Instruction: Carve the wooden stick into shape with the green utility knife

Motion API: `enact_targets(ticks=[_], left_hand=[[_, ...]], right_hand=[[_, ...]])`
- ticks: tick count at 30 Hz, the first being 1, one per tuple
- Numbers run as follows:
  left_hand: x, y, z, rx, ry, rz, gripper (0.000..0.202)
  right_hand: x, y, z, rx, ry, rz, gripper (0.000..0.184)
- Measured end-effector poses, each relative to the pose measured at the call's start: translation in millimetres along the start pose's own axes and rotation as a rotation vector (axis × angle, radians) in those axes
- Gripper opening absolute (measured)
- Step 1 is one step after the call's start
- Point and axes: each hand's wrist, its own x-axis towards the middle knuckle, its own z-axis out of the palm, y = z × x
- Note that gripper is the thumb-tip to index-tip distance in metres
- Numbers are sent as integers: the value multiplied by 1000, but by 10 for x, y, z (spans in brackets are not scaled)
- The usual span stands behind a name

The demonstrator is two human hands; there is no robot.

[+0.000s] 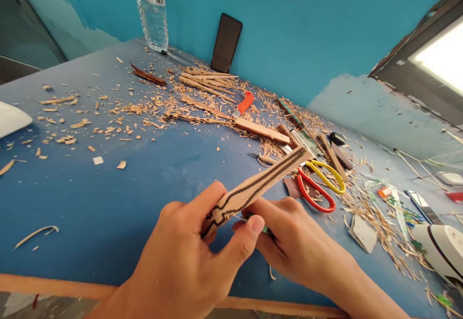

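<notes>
A flat strip of light wood (261, 182) with wavy black lines drawn along it slants up and to the right. My left hand (184, 242) is closed around its lower end. Below the strip, my right hand (289, 237) is closed on a small knife (265, 229), of which only a bit of green handle and a thin glint of blade show. The blade lies close against the wood's underside, near my left thumb. Just past the strip's far end lie scissors (321, 208) with red and yellow handles.
Shavings cover much of the blue table (144, 174). Beyond are carved sticks (208, 84), an orange cutter (246, 102), a wooden block (262, 130), a water bottle (154, 18) and a phone (226, 43) leaning on the wall. A white device (439, 246) stands at right.
</notes>
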Motion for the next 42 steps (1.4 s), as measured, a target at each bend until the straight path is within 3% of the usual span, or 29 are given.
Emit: enact_targets(ticks=[5, 9, 17, 19, 21, 24, 26, 29, 35, 39, 42], left_hand=[[-51, -44, -81, 44, -132, 138, 31], [-65, -63, -99, 50, -135, 163, 33], [-41, -23, -76, -40, -129, 133, 35], [-46, -19, -96, -143, -145, 51, 33], [-51, -21, -128, -209, -126, -13, 34], [-59, -34, -169, -250, -99, -38, 36], [-68, -45, -173, -290, -143, -72, 34], [-103, -53, -140, -302, -165, -133, 35], [-205, 22, -41, -362, 6, -286, 64], [-156, 60, -34, -421, -93, -229, 32], [-102, 37, -47, -361, -195, -111, 23]], right_hand=[[-3, -26, -10, -106, -48, -2, 11], [11, -51, -60, -108, -67, 6, 13], [117, -97, -173, 309, -296, 48, 20], [96, -102, -192, 294, -247, 30, 20], [50, -96, -204, 193, -96, -15, 16], [-12, -66, -188, -97, 185, -92, 11], [-24, -47, -153, -295, 279, -152, 9], [-7, -40, -96, -432, 288, -204, 12], [26, -52, -51, -463, 242, -202, 12], [20, -42, -20, -453, 216, -206, 19], [7, -41, 4, -439, 188, -196, 25]])
